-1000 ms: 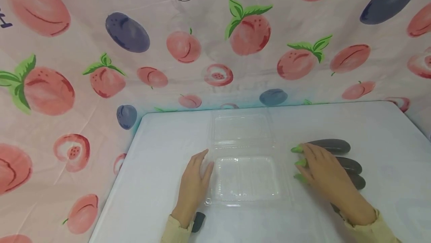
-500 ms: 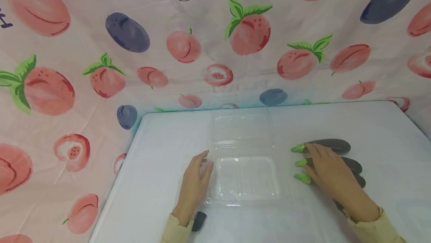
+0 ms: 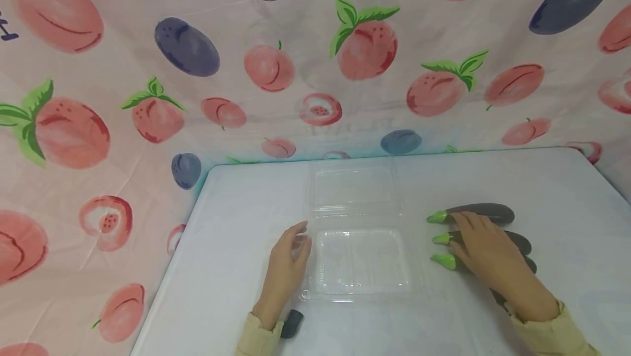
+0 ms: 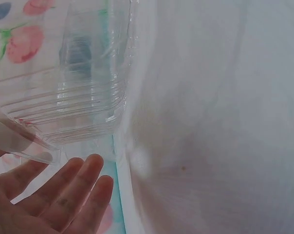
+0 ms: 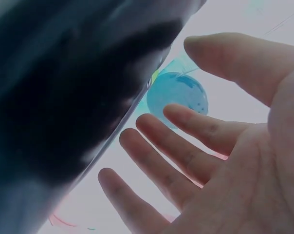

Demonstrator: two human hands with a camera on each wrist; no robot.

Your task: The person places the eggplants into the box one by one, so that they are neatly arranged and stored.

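Observation:
In the head view, three dark eggplants with green stems lie side by side on the right: a far eggplant [image 3: 493, 212], a middle eggplant [image 3: 520, 241] and a near eggplant [image 3: 530, 263]. Over them is my right hand [image 3: 490, 254], hiding their middles; its fingers look fairly straight in the right wrist view, beside one large dark eggplant [image 5: 64, 92]. A clear plastic clamshell container [image 3: 363, 297] lies unfolded at the centre, lid to the back. My left hand [image 3: 286, 265] is at its left edge, fingers relaxed; the left wrist view shows the fingers close to the plastic rim.
A white-covered table [image 3: 227, 219] carries everything. Behind and to the left hangs a fruit-printed cloth [image 3: 296, 22]. A small black object [image 3: 292, 323] is by my left cuff, and another dark piece [image 3: 498, 297] is beneath my right wrist.
My right hand has slid slightly right, baring more of the eggplants' stem ends. My left hand has barely shifted beside the container, and the eggplants stay where they were.

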